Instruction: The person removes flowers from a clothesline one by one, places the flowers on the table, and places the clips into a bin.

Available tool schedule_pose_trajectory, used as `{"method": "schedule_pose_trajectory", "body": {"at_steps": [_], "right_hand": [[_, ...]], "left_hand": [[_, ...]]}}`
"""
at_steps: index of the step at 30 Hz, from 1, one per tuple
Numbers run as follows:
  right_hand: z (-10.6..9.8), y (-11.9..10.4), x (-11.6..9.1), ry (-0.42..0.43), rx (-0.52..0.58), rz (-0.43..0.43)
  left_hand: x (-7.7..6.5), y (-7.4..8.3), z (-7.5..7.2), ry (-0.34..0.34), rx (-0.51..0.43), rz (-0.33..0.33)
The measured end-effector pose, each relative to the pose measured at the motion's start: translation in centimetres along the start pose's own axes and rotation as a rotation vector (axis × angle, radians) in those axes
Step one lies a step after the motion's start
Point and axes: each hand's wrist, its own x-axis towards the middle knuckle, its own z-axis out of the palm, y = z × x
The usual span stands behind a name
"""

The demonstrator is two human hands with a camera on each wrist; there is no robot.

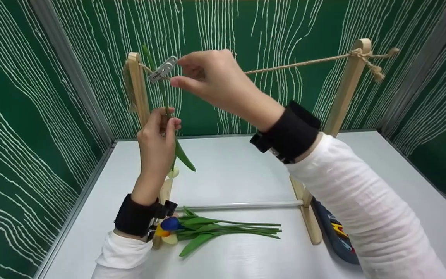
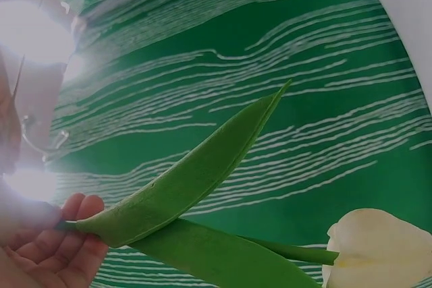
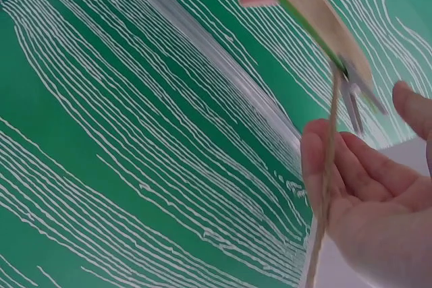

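A white tulip point(image 2: 378, 251) hangs head down, its green stem pinched by my left hand point(image 1: 155, 133) below the rope. Near the left post, a grey clothespin point(image 1: 163, 69) grips the upper stem and the jute rope point(image 1: 296, 64). Beside the clothespin's handle end, my right hand point(image 1: 219, 77) has thumb and fingers spread apart. The right wrist view shows a gap between those fingers and the clothespin, with the rope passing in front of the palm. In the head view the bloom is mostly hidden behind my left wrist.
Two wooden posts, left point(image 1: 139, 89) and right point(image 1: 347, 89), hold the rope. A pale crossbar point(image 1: 242, 204) joins their feet. Several tulips point(image 1: 207, 228) lie on the white table in front. A dark tray point(image 1: 341, 254) with colored clothespins sits at right, partly under my right sleeve.
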Motion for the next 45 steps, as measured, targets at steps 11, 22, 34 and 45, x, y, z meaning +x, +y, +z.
{"method": "schedule_pose_trajectory", "body": {"at_steps": [11, 22, 34, 45], "right_hand": [[1.1, -0.1, 1.0, 0.063, 0.124, 0.115], [0.9, 0.4, 0.9, 0.129, 0.178, 0.034], [0.9, 1.2, 0.4, 0.307, 0.29, -0.055], [-2.8, 1.3, -0.9, 0.443, 0.299, -0.123]], "left_hand": [[0.0, 0.0, 0.0, 0.002, 0.007, 0.03], [-0.1, -0.1, -0.1, -0.004, 0.036, 0.024], [-0.2, -0.4, 0.0, 0.005, 0.013, 0.037], [-0.7, -0.4, 0.1, 0.003, 0.01, 0.041]]}}
